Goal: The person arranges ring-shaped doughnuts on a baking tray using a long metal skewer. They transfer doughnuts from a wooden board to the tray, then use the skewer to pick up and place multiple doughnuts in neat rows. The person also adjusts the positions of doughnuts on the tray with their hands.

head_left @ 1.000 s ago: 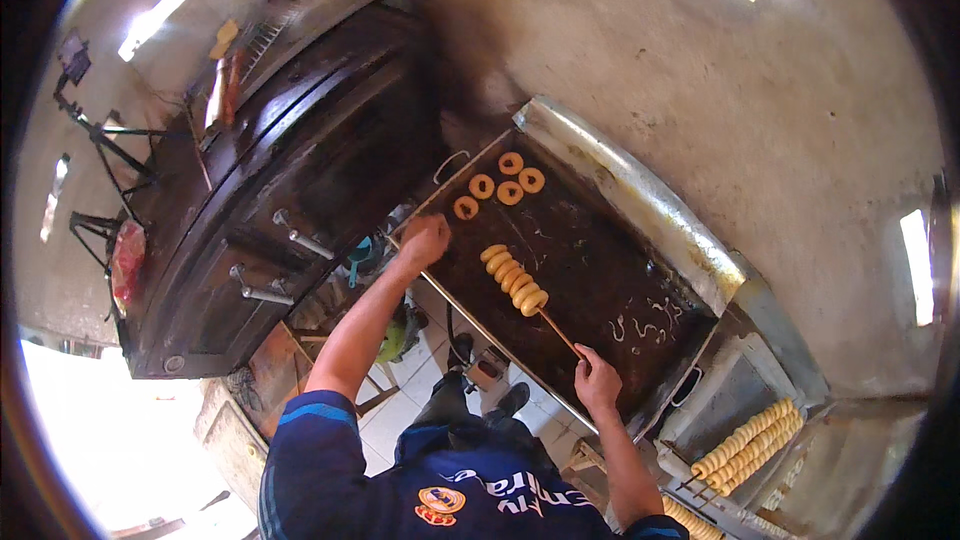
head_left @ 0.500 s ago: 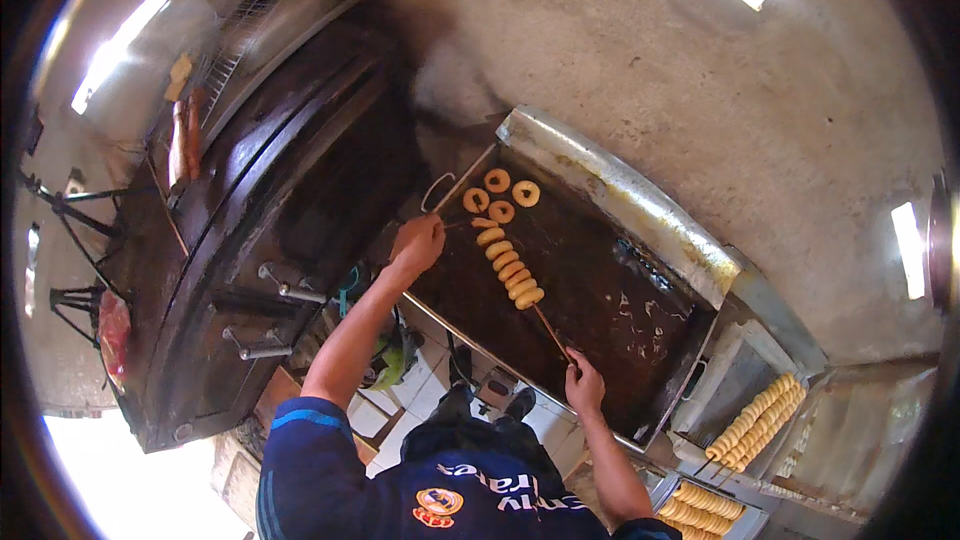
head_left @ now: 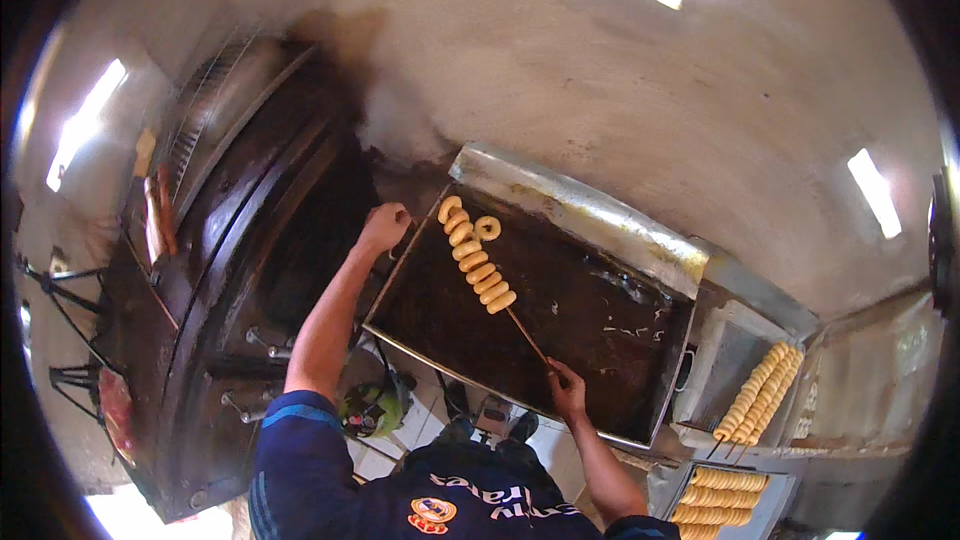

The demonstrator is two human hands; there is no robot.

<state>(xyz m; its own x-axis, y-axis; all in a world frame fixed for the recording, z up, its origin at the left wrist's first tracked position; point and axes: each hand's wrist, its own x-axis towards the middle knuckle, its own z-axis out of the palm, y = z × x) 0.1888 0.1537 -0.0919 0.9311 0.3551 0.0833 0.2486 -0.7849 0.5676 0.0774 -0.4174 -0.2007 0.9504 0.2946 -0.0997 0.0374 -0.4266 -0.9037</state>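
A thin stick point(head_left: 529, 333) is pinched in my right hand point(head_left: 568, 390) near the front of a wide dark fryer pan point(head_left: 600, 370). Threaded along its far part are several golden dough rings point(head_left: 473, 260), slanting up toward the pan's left corner. One loose ring point(head_left: 487, 228) lies in the pan beside them. My left hand point(head_left: 385, 227) is raised by the pan's left rim, with its fingers curled together. Whatever those fingers may hold is too small to make out.
To the left stands a large dark metal oven point(head_left: 240, 230) with handles. Right of the pan, a metal tray point(head_left: 715, 370) bears sticks of rings point(head_left: 760, 395). Below it, another tray point(head_left: 780, 500) holds more rows of rings point(head_left: 722, 497). A green container point(head_left: 372, 410) is on the floor.
The loose rings near the pan's left corner have dropped from several to one, and more rings sit along the stick. My left hand has drawn back from the rings. The view has shifted.
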